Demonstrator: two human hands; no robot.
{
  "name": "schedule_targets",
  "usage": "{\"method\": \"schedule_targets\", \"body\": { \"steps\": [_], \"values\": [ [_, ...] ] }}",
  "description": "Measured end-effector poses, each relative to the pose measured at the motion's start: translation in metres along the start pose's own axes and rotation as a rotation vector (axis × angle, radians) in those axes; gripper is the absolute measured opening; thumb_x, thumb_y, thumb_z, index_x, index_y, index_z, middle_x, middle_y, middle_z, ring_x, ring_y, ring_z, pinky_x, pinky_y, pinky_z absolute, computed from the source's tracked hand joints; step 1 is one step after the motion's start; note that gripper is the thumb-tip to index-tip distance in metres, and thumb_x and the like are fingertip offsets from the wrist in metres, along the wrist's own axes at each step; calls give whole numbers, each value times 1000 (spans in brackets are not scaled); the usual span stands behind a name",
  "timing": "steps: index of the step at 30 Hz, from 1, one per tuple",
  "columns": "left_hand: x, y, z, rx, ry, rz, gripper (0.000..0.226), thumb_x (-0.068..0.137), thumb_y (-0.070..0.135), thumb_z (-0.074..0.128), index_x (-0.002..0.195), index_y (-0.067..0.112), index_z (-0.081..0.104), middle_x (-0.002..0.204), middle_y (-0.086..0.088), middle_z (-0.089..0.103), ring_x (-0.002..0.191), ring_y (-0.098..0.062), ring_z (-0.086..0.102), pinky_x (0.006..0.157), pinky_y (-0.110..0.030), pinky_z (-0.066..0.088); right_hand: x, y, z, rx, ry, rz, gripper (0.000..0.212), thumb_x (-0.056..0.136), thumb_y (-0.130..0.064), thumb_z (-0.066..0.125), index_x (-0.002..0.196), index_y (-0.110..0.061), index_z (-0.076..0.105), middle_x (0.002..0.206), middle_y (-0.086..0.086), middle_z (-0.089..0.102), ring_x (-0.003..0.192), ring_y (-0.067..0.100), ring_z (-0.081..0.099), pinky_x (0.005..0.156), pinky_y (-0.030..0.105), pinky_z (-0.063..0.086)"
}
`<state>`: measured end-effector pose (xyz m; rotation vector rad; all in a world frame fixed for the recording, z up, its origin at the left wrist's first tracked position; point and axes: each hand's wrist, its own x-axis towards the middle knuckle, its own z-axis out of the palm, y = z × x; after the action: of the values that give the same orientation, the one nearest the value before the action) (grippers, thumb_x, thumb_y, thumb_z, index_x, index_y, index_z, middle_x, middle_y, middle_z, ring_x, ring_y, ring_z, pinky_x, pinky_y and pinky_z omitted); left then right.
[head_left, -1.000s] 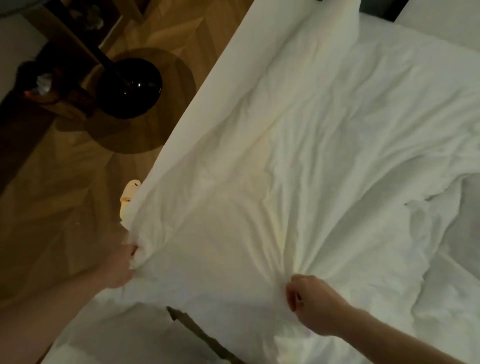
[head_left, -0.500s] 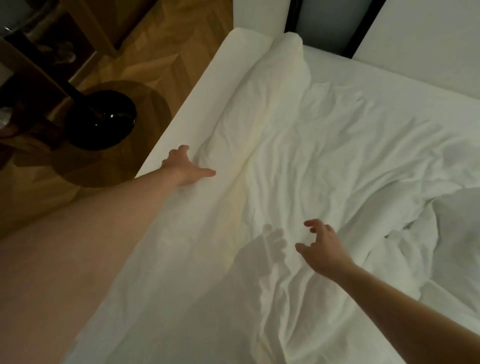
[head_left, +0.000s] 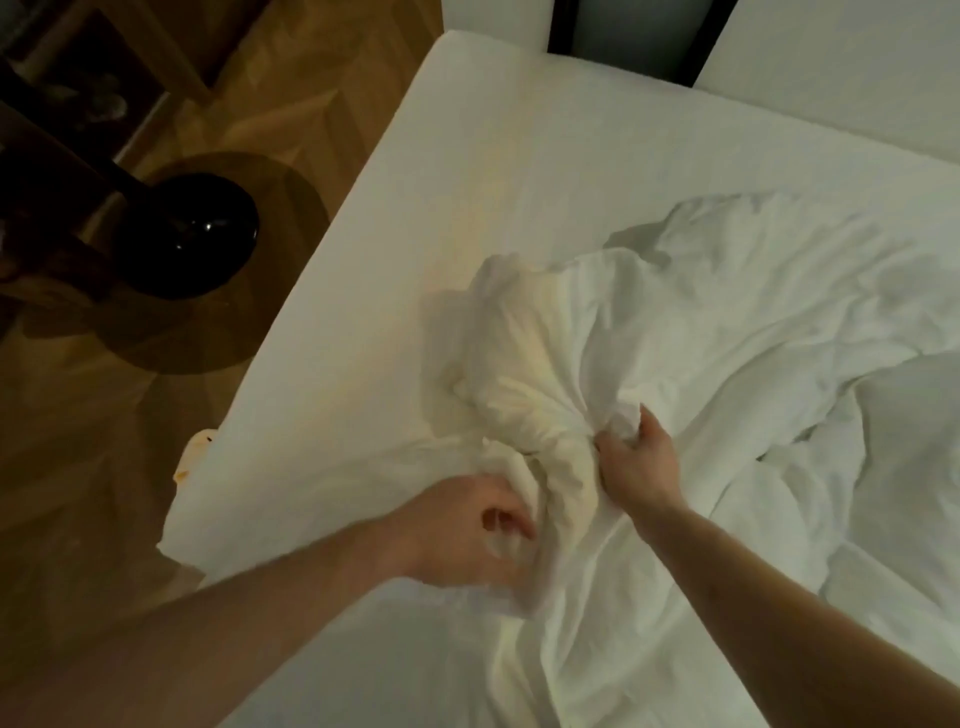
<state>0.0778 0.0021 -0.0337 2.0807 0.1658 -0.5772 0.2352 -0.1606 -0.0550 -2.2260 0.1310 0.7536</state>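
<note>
A white sheet (head_left: 597, 332) lies bunched into a crumpled heap in the middle of the bed. My left hand (head_left: 467, 530) grips a fold at the heap's near edge, fingers curled into the cloth. A little to the right, my right hand (head_left: 636, 462) clutches another gathered bunch of the same sheet. The bare white mattress (head_left: 467, 171) is uncovered along the left side and the far corner. More rumpled white bedding (head_left: 831, 364) spreads to the right.
Wooden floor (head_left: 62, 467) runs along the bed's left side. A dark round object (head_left: 192, 234) sits on a brown round base there, with dark furniture (head_left: 52, 104) behind it. A pale slipper (head_left: 195, 452) pokes out by the mattress edge. A white headboard panel (head_left: 857, 62) stands at the back.
The sheet, spread across the bed's left side before, is now gathered into a heap at the middle. Both hands, open half a second ago, have come together and taken hold of it.
</note>
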Motion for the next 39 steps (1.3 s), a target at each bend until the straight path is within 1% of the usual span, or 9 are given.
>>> {"method": "schedule_targets", "body": {
  "steps": [3,5,7,11,15,18,22,27,39],
  "values": [
    [33,-20,-45,-445,577,-483,69,64,58,88,122,28,65,117,12,60,99,-12,64,83,-22,51,-15,-5,-12,279,-14,23,26,86,-5,58,98,-22,72,89,-1,76,91,22,69,83,39,54],
    [62,-26,-63,-722,465,-655,108,58,72,85,146,25,44,134,7,54,113,-15,62,96,-33,53,-28,-13,-17,321,-52,-32,22,84,-1,58,91,-18,70,86,2,74,84,21,66,78,38,53],
    [88,-13,-66,-897,242,-664,111,57,68,88,147,18,46,127,4,67,108,-17,69,93,-37,57,-39,-19,-19,286,-100,-114,17,80,-5,58,89,-18,67,81,2,70,78,20,61,73,40,51],
    [122,40,-103,-287,535,-421,64,68,23,84,129,14,66,122,-5,72,110,-24,69,84,-24,51,-50,-41,-29,188,-119,-275,30,75,-16,53,102,-26,62,90,3,67,84,27,63,74,46,52],
    [121,131,-233,146,1015,58,60,82,28,73,138,22,55,132,1,64,122,-20,60,100,-31,51,-15,-139,-21,185,-44,-456,29,86,-10,46,104,-28,60,102,2,69,91,26,67,76,41,56],
    [117,160,-318,316,1168,9,75,82,46,76,145,21,45,143,-2,54,133,-21,51,108,-36,45,13,-238,-17,77,-93,-589,53,88,-3,48,134,-24,61,135,3,64,122,24,61,102,42,51],
    [110,142,-342,476,874,-415,92,87,54,71,158,21,24,162,-10,32,146,-35,34,116,-46,33,14,-258,-27,-137,-188,-533,75,87,-5,60,157,-16,35,162,9,35,147,21,38,118,28,32],
    [111,103,-248,352,457,-377,40,91,28,68,131,22,64,145,-8,55,127,-30,56,103,-34,45,-10,-118,-85,-451,-242,-337,85,83,-8,61,159,-20,27,168,8,16,146,31,39,116,39,39],
    [171,209,-43,402,118,-222,43,87,31,70,129,27,61,146,0,46,126,-19,56,106,-28,41,-44,112,-371,-588,200,59,86,79,-13,72,155,-18,33,162,9,28,145,31,36,115,42,37]
  ]
}}
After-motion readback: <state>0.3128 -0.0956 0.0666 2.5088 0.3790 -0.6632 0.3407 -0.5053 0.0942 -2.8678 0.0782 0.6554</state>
